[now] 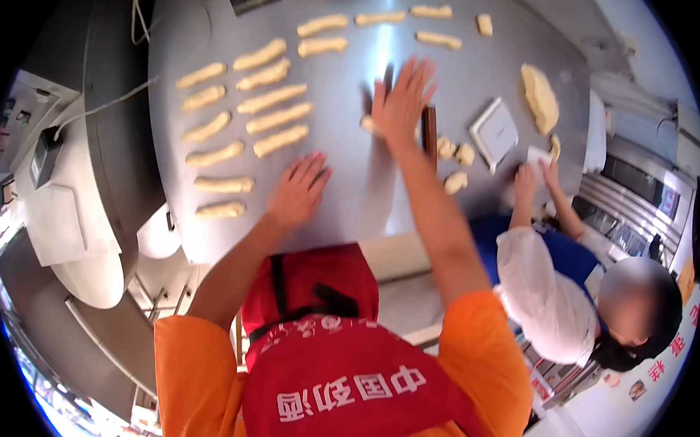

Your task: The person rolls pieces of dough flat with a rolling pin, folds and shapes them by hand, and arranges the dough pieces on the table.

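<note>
My right hand (402,101) is stretched out flat over the steel table with its fingers spread. A small piece of dough (368,124) shows at the left side of its palm; how much lies beneath the palm is hidden. Just right of it lies a brown rolling pin (430,133), partly covered by my wrist and forearm. Near the table's front edge my left hand (297,192) rests palm down, fingers apart, holding nothing. Beyond its fingertips is a dough strip (281,140), the lowest of a column of several. Another column of strips (215,154) runs farther left.
More dough strips (322,46) lie along the back of the steel table (344,172). On the right are dough lumps (455,182), a square white scale (494,134) and a large dough mass (540,99). A co-worker's hands (525,180) are at the right edge, by a white scraper-like piece (539,155).
</note>
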`<state>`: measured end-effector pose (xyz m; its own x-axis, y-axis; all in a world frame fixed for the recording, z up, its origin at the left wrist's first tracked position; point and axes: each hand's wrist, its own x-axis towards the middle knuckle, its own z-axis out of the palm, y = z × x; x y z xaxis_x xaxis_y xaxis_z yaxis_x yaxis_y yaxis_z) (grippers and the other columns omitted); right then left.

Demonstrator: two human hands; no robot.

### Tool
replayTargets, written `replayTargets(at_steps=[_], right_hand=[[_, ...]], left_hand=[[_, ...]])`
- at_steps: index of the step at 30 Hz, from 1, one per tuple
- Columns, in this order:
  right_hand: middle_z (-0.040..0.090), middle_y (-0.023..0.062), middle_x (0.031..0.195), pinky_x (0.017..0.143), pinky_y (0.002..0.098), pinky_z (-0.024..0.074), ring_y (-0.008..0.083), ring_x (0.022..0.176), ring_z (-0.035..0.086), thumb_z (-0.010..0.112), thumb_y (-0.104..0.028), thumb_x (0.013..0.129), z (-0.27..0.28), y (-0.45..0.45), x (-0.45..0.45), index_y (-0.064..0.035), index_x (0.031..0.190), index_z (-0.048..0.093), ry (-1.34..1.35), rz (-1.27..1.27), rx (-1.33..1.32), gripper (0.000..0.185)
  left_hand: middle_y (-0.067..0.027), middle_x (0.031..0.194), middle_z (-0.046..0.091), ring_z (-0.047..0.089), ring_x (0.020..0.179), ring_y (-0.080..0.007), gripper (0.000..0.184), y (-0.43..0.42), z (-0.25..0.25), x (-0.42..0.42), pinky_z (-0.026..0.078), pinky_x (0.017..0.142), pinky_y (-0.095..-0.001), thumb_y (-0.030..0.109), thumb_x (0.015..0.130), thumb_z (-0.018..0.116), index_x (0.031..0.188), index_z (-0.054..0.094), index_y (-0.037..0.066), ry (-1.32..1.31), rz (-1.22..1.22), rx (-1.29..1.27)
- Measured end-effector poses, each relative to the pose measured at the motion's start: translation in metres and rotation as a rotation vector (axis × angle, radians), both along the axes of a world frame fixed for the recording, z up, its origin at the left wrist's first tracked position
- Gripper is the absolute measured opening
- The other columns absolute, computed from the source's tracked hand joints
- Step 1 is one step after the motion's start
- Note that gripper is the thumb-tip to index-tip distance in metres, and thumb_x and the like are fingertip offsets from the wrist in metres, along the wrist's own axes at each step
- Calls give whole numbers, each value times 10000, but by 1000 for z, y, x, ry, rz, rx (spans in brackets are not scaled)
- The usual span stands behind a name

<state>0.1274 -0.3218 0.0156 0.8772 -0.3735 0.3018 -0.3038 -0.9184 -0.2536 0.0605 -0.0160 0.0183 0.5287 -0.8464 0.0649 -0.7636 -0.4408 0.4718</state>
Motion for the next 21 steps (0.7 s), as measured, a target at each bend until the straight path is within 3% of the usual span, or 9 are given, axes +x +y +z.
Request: replayTargets(at_steps=[4, 6, 10, 13, 16, 17, 20, 21], right_hand=[[316, 384, 1730, 1342, 668, 94, 556, 1660, 163, 555, -460, 1099, -7, -7, 9, 81, 1681, 349, -5, 70, -23, 821], [322, 376, 1731, 1322, 705, 102, 585, 1650, 154, 553, -483, 1096, -9, 22, -36, 49, 1695, 353, 111, -26, -48, 826], [281, 343, 1767, 1301, 739, 94, 607, 1641, 162, 556, -551, 1079, 9, 87, -162, 19, 1712, 345, 183, 125, 40, 878], [256, 328, 1783, 1306, 722, 103, 583, 1655, 155, 649, -514, 1051, 33, 101, -236, -17, 1715, 363, 391, 262, 122, 877], [290, 312, 1775, 1304, 711, 124, 542, 1665, 183, 742, -468, 1010, 49, 90, -270, -48, 1695, 417, 308, 235, 98, 867], [380, 293, 1721, 1280, 680, 209, 516, 1622, 303, 813, -346, 970, 52, 84, -272, -102, 1664, 487, 261, 183, 29, 804], [463, 258, 1646, 1204, 634, 335, 498, 1525, 427, 834, -256, 944, 41, 60, -244, -161, 1641, 527, 251, 284, 231, 768], [583, 198, 1473, 1078, 570, 450, 447, 1345, 557, 841, -151, 914, 46, 61, -228, -172, 1525, 628, 220, 305, 113, 648]], left_hand=[[-166, 1667, 509, 446, 1571, -335, 539, -1, -5, -2, 355, 1303, -526, 150, 944, 690, 1476, 640, 76, -39, 9, -34], [-162, 1662, 515, 449, 1569, -330, 531, 1, -5, -5, 360, 1302, -520, 151, 947, 690, 1471, 645, 76, -74, 8, -44], [-157, 1655, 523, 450, 1570, -321, 515, 1, -9, -3, 362, 1302, -505, 146, 957, 686, 1465, 652, 73, -76, 22, -78], [-155, 1655, 523, 449, 1571, -316, 504, 1, -12, -3, 357, 1305, -501, 157, 971, 677, 1468, 654, 77, -95, 25, -77], [-154, 1655, 524, 449, 1571, -314, 497, 2, -11, -3, 352, 1307, -500, 169, 982, 668, 1472, 653, 82, -91, 19, -64], [-156, 1662, 517, 442, 1576, -312, 504, 3, -9, -5, 347, 1309, -497, 173, 979, 666, 1474, 650, 79, -87, 17, -61], [-161, 1675, 505, 433, 1582, -308, 515, 3, -10, -4, 341, 1310, -491, 182, 973, 662, 1476, 645, 75, -80, 3, -51], [-161, 1674, 507, 437, 1580, -307, 513, 3, -13, -4, 345, 1307, -491, 182, 972, 663, 1474, 647, 76, -83, 2, -51]])
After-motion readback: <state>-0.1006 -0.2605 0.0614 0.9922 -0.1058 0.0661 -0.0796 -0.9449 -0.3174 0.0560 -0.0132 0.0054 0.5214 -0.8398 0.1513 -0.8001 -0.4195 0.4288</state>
